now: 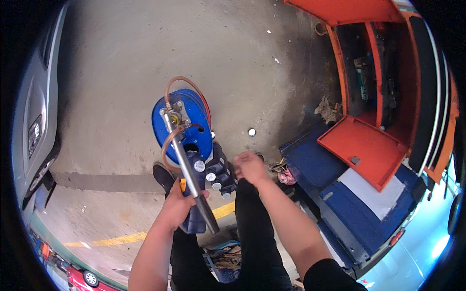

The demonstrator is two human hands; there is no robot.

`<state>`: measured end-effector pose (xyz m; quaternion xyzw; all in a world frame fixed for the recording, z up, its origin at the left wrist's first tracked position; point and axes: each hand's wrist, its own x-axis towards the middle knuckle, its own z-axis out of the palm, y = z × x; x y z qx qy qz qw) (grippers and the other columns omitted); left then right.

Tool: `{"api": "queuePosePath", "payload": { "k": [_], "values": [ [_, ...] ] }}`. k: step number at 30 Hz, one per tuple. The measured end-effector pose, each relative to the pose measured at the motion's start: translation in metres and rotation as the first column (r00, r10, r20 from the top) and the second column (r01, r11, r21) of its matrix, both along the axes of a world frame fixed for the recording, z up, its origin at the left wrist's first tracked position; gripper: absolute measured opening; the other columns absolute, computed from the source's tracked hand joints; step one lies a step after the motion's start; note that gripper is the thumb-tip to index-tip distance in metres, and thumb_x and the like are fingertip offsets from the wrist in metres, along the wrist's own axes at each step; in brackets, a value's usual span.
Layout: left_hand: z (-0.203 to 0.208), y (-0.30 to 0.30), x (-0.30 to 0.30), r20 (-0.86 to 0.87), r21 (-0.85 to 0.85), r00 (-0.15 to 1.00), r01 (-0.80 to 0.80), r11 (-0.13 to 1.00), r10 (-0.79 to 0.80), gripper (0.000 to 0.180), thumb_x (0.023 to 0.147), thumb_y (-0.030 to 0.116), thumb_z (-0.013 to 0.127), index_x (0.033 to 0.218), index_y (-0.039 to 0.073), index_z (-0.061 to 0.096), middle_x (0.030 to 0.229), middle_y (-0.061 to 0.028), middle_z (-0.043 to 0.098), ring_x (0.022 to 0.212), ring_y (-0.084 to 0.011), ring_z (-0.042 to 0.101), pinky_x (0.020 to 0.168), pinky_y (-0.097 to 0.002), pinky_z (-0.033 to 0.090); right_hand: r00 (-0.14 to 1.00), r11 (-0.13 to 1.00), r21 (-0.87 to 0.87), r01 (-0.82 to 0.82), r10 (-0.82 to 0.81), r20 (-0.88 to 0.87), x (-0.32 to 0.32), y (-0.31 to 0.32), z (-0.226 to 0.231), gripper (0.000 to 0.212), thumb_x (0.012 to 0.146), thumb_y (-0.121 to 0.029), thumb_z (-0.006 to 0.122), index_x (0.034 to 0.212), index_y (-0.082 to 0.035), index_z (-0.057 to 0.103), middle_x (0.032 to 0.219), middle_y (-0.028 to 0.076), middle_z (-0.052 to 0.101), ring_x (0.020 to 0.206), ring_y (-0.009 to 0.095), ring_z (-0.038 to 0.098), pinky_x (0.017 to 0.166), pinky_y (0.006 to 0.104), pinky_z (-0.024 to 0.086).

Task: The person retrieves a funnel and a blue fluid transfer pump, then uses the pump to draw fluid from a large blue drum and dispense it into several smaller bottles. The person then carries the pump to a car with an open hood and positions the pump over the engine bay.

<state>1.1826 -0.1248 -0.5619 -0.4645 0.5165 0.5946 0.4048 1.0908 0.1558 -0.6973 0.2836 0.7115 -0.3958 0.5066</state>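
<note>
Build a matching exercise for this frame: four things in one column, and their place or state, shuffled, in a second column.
Things:
1. left hand
2. right hand
3. blue reel
4. orange cabinet door

Places or states:
A. swung open, lying flat above the blue bench top
B. gripping the metal tube
C. at the far end of the tube, with a thin hose looped around it
D. closed loosely beside the row of silver caps, holding nothing visible

Pairs: 1-B, 2-D, 3-C, 4-A
</note>
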Motion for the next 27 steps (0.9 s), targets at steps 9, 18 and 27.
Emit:
{"api": "queuePosePath", "payload": {
  "k": [9,18,27],
  "values": [
    [0.030,-0.010,-0.016,0.203,0.021,0.962,-0.191,0.981,0.183,0.070,0.094,0.030,0.093,0.148,-0.004,0.064,0.122,-0.0080,0.074,0.111,-0.0169,0.069,0.096,-0.0321,0.055,0.835,0.719,0.607,-0.337,0.527,-0.161,-0.016,0.100,-0.203,0.088,0.093,-0.026,0.091,0.164,-0.007,0.041,0.157,0.028,0.052,0.138,0.049,0.064,0.115,0.0527,0.057],
    [0.028,-0.004,-0.010,0.219,-0.019,0.961,-0.166,0.986,0.166,0.110,0.084,0.047,0.100,0.170,0.006,0.046,0.131,-0.0062,0.071,0.113,-0.0185,0.068,0.097,-0.0356,0.055,0.843,0.722,0.620,-0.308,0.509,-0.173,-0.027,0.091,-0.260,0.073,0.091,-0.020,0.090,0.150,-0.005,0.049,0.151,0.028,0.056,0.128,0.049,0.069,0.108,0.0544,0.059],
    [-0.007,0.001,0.019,-0.107,0.047,0.990,-0.091,0.995,0.095,0.143,0.064,0.035,0.107,0.177,-0.002,0.028,0.151,-0.0141,0.059,0.138,-0.0278,0.060,0.119,-0.0432,0.049,0.838,0.897,0.301,-0.325,0.420,-0.347,-0.008,0.064,-0.131,0.058,0.084,-0.028,0.092,0.130,-0.003,0.068,0.120,0.022,0.079,0.110,0.043,0.079,0.095,0.0497,0.063]
  ]
}}
